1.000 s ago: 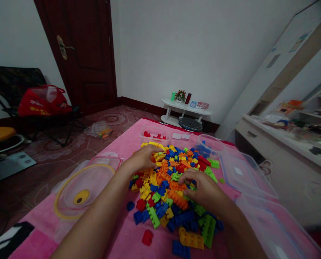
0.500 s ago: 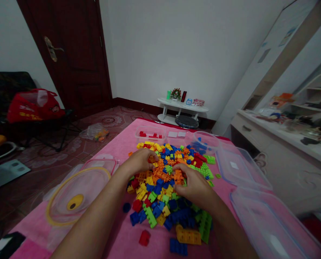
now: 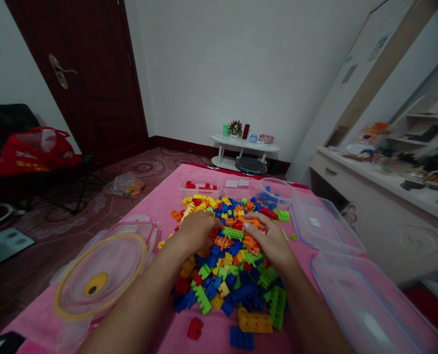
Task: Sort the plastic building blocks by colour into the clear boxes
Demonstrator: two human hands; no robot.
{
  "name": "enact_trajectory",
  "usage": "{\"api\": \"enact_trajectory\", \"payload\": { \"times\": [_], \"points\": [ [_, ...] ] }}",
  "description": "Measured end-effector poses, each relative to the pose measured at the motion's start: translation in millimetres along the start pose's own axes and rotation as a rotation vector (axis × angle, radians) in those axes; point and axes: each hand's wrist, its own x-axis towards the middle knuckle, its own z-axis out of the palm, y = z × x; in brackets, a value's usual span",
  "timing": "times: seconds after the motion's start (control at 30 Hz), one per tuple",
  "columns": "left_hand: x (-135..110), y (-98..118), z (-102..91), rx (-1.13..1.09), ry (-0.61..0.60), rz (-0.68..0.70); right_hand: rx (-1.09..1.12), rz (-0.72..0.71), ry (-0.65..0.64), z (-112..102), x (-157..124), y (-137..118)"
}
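A heap of toy building bricks (image 3: 219,285) in red, orange, yellow, green and blue lies on the pink cloth. My left hand (image 3: 200,231) reaches into its left middle with curled fingers, and a red brick (image 3: 215,234) shows at the fingertips. What the fingers close on is partly hidden. Opposite, my right hand (image 3: 268,236) rests over orange bricks (image 3: 251,243), thumb and fingers apart. A long green brick (image 3: 233,233) lies between the two hands. Close to the front edge are a loose red brick (image 3: 194,328), a blue brick (image 3: 241,338) and a yellow-orange brick (image 3: 255,322).
Behind the heap stand a clear box (image 3: 184,184) with red bricks and a round clear tub (image 3: 291,189) with blue bricks. Clear lids (image 3: 336,280) lie at the right. A round yellow-rimmed lid (image 3: 61,300) is at the left of the pink cloth (image 3: 174,179).
Both hands have shifted within the heap; the left has moved lower with its fingers deeper in. The bricks between them are rearranged, and a long green one now shows there.
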Motion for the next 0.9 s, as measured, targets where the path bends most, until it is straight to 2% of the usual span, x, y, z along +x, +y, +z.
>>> {"api": "enact_trajectory", "payload": {
  "times": [0.13, 0.3, 0.47, 0.53, 0.63, 0.73, 0.9],
  "points": [
    [1.5, 5.1, -1.4, 0.102, -0.059, -0.019, -0.057, -0.008, -0.031, 6.5, -1.9, -1.7],
    [1.4, -0.3, -7.3, 0.103, -0.070, -0.039, -0.010, 0.076, -0.025, 4.2, -3.0, -3.6],
    [0.2, 1.8, -5.8, 0.189, -0.116, 0.001, 0.021, 0.045, -0.027, 6.5, -3.0, -1.9],
    [0.2, 6.2, -4.5, 0.226, -0.137, 0.016, 0.071, 0.064, -0.010, 9.1, -3.7, -1.5],
    [0.6, 8.4, -4.7, 0.221, -0.118, -0.016, 0.247, 0.171, 0.006, 11.2, -4.7, -1.0],
    [2.1, 0.8, -7.8, 0.074, -0.038, -0.065, 0.542, 0.269, 0.042, 10.2, -3.5, 0.1],
    [10.3, -15.1, -9.2, -0.427, 0.160, -0.148, 0.939, 0.423, 0.149, 7.8, 1.6, 0.2]
  ]
}}
